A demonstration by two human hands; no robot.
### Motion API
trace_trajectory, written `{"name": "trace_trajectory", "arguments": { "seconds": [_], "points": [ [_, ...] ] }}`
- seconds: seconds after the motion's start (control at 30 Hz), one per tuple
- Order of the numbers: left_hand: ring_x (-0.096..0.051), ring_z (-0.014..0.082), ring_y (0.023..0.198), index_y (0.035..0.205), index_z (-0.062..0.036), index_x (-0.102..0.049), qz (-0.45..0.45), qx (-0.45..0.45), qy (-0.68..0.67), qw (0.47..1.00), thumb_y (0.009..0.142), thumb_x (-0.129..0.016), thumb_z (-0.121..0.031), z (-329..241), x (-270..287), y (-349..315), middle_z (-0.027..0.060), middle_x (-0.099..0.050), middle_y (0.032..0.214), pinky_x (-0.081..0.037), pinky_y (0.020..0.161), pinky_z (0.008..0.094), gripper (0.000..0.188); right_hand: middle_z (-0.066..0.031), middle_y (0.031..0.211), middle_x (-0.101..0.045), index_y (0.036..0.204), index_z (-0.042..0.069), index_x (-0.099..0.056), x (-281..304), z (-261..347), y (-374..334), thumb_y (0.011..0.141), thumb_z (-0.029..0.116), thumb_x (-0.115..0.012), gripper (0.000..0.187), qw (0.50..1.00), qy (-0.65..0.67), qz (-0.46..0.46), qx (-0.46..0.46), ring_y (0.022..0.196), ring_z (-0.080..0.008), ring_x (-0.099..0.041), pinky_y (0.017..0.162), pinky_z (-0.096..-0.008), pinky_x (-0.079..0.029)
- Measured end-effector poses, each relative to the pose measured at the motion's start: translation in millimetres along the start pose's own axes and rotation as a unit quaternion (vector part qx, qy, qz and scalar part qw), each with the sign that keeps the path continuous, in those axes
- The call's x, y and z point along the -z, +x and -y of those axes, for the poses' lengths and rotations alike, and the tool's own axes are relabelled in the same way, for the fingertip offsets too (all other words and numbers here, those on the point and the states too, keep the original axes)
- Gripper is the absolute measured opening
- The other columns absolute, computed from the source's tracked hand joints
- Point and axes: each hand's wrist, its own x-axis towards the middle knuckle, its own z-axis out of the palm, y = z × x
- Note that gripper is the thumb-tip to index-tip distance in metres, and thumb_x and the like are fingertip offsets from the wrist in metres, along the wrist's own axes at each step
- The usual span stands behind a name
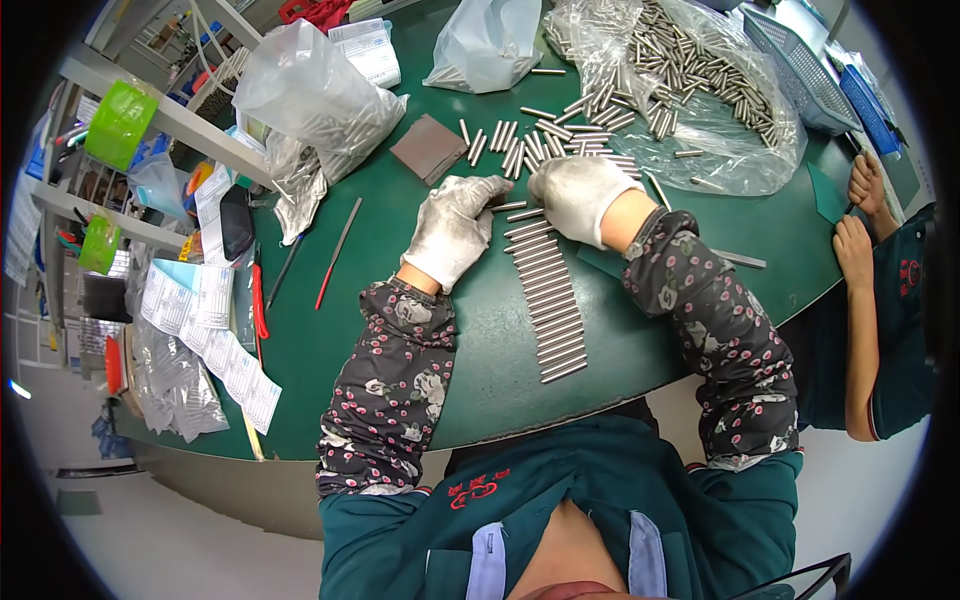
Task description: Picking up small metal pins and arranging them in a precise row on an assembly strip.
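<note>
My left hand (450, 228), in a white work glove, has its fingers closed on the end of a short metal pin (510, 206). Just to its right is my right hand (583, 198), also gloved, with its fingers curled together; what they hold, if anything, is hidden. Below both hands, a column of metal pins (550, 307) lies side by side on the green table (400, 345). Loose pins (520, 150) are scattered beyond my fingertips. A brown square block (429, 150) rests beyond my left hand.
Farther back, an opened clear bag (740, 165) spills a heap of pins. Two more plastic bags (315, 95) (485, 45) stand at the back. A red-handled file (339, 252), papers (200, 310) and a shelf frame are at left. Another person's hands (855, 250) are at the right edge.
</note>
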Motion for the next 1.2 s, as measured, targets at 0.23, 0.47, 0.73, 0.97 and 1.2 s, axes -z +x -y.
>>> {"name": "trace_trajectory", "arguments": {
  "seconds": [0.23, 0.47, 0.73, 0.97, 1.2],
  "points": [
    [-0.059, 0.025, 0.081, 0.105, -0.0099, -0.058, 0.011, 0.016, -0.076, 0.997, 0.07, -0.053, 0.006, 1.6, -1.6, -2.7, 0.0071, -0.063, 0.084, -0.048, 0.075, 0.034, 0.039, -0.0161, 0.076, -0.063, 0.079, 0.007, -0.064, 50.5, 6.4, -0.5, 0.071, 0.016, -0.051, 0.017, 0.995, 0.041, -0.072, -0.058, 0.075, -0.0324, -0.061, 0.067, -0.0404, -0.049],
    [-0.052, 0.0137, 0.099, 0.121, -0.003, -0.045, -0.089, 0.194, -0.322, 0.922, 0.088, -0.048, -0.005, -0.4, -5.7, -5.0, 0.0053, -0.056, 0.104, -0.04, 0.089, 0.0265, 0.033, -0.0152, 0.076, -0.061, 0.084, 0.008, -0.061, 10.4, 17.8, 14.8, 0.075, 0.02, -0.054, 0.017, 0.995, 0.062, -0.077, -0.006, 0.072, -0.0306, -0.06, 0.066, -0.0398, -0.048],
    [-0.057, 0.0145, 0.092, 0.117, -0.0007, -0.047, -0.127, 0.229, -0.368, 0.892, 0.092, -0.044, -0.021, -28.9, -17.4, -10.2, 0.009, -0.062, 0.098, -0.043, 0.083, 0.0246, 0.032, -0.0133, 0.089, -0.06, 0.094, 0.01, -0.064, -5.5, 14.6, -5.4, 0.074, 0.007, -0.052, 0.023, 0.994, 0.097, -0.033, 0.026, 0.091, -0.0303, -0.058, 0.077, -0.0376, -0.046],
    [-0.054, 0.0167, 0.094, 0.111, 0.001, -0.049, -0.233, 0.252, -0.47, 0.813, 0.094, -0.04, -0.034, -40.0, -38.7, -8.8, 0.0099, -0.057, 0.1, -0.039, 0.089, 0.0309, 0.04, -0.0077, 0.105, -0.057, 0.109, 0.001, -0.055, -32.6, 29.7, -20.8, 0.091, 0.025, -0.045, 0.032, 0.624, 0.713, -0.292, -0.13, 0.097, -0.0168, -0.055, 0.089, -0.0295, -0.04],
    [-0.053, 0.017, 0.093, 0.106, -0.0002, -0.051, -0.271, 0.203, -0.568, 0.75, 0.092, -0.044, -0.032, -39.2, -46.8, -3.2, 0.009, -0.057, 0.096, -0.039, 0.088, 0.0319, 0.035, -0.0108, 0.118, -0.049, 0.118, -0.004, -0.046, -53.8, 49.8, -20.2, 0.089, 0.023, -0.044, 0.039, 0.582, 0.754, -0.297, -0.066, 0.114, -0.0182, -0.045, 0.101, -0.031, -0.029]
  ]
}}
